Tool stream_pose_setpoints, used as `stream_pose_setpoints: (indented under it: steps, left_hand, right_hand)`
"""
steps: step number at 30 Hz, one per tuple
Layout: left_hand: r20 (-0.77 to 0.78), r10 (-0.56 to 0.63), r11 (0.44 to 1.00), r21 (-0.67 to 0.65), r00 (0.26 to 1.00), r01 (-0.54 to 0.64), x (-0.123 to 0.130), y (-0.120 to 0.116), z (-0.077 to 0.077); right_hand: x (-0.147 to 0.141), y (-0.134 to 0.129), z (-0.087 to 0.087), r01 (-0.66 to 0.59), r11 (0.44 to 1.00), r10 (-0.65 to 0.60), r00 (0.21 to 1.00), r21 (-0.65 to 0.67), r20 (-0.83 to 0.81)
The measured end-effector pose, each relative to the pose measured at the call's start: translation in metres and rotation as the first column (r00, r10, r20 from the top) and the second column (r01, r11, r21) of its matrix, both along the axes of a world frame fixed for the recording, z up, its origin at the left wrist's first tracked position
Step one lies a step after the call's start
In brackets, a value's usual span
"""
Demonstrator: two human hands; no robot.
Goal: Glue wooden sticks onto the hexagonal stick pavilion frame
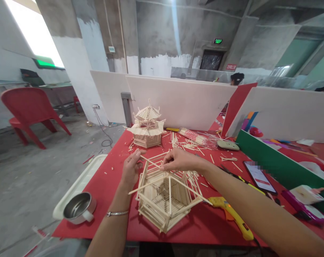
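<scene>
Between my two hands runs a thin wooden stick [150,162]. My left hand [132,166] is closed at its far left end, and my right hand [176,160] pinches the other end above the middle of the frame. Below them, on the red tabletop, stands a six-sided open frame of stacked sticks [151,213]. Its floor shows rings of sticks, and several sticks slope from its centre out to the corners. A small stick pagoda [146,132] with two tiers of roof stands behind it. To the right of the frame lies a yellow glue gun [230,210].
Loose sticks [188,144] and a bagged bundle of sticks [196,136] lie at the back. A phone [259,176] and black-and-yellow pliers [243,180] are at right, by a green divider [279,167]. A metal mug [79,208] sits at the left edge.
</scene>
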State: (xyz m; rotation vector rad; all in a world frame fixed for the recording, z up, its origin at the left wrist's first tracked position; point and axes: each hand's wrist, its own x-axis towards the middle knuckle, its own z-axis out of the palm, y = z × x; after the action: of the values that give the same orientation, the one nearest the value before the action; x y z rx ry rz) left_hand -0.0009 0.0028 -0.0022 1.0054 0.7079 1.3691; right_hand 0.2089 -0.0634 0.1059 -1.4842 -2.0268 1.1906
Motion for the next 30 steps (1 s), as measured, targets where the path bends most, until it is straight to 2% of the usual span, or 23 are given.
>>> stream_pose_setpoints:
  steps: [3,5,7,9,11,13,15,17,19,23,26,30]
  left_hand:
    - [-0.070,0.136,0.975,0.186,0.988,-0.121,-0.005,0.002,0.000]
    - [-0.115,0.172,0.954,0.267,0.978,-0.136,-0.012,0.001,0.002]
    - [-0.178,0.196,0.938,0.320,0.964,-0.132,-0.020,-0.002,0.010]
    - [-0.271,0.253,0.906,0.403,0.929,-0.129,-0.027,-0.010,0.025]
    - [-0.403,0.333,0.855,0.511,0.853,-0.093,-0.031,-0.022,0.046]
    - [-0.511,0.440,0.780,0.626,0.738,-0.032,-0.031,-0.034,0.069]
    - [-0.627,0.461,0.720,0.678,0.628,0.148,-0.026,-0.043,0.089]
    - [-0.735,0.426,0.686,0.642,0.528,0.341,-0.018,-0.046,0.102]
    - [-0.822,0.386,0.670,0.562,0.420,0.484,-0.011,-0.044,0.109]
    - [-0.898,0.356,0.641,0.436,0.259,0.632,0.000,-0.035,0.110]
    - [-0.916,0.345,0.626,0.387,0.205,0.677,0.005,-0.030,0.107]
    - [-0.928,0.309,0.613,0.360,0.205,0.703,0.008,-0.027,0.103]
  right_hand:
    - [0.000,0.001,0.001,-0.018,1.000,0.018,1.000,0.003,0.006]
    - [0.000,0.001,0.001,-0.033,0.999,0.033,0.999,0.005,0.009]
    - [0.000,0.002,0.001,-0.043,0.999,0.042,0.999,0.010,0.011]
    - [0.000,0.004,0.000,-0.051,0.999,0.050,0.999,0.018,0.020]
    - [0.000,0.005,-0.002,-0.054,0.998,0.053,0.998,0.026,0.030]
    - [0.001,0.006,-0.003,-0.051,0.998,0.050,0.998,0.034,0.041]
    - [0.001,0.008,-0.004,-0.050,0.998,0.048,0.998,0.041,0.051]
    - [0.002,0.008,-0.005,-0.052,0.997,0.049,0.997,0.054,0.059]
    - [0.003,0.008,-0.006,-0.053,0.996,0.048,0.997,0.072,0.065]
    - [0.004,0.008,-0.007,-0.057,0.994,0.051,0.997,0.094,0.065]
    - [0.006,0.006,-0.005,-0.062,0.993,0.055,0.996,0.103,0.063]
    - [0.014,-0.006,0.004,-0.027,0.985,0.017,0.998,0.168,0.065]
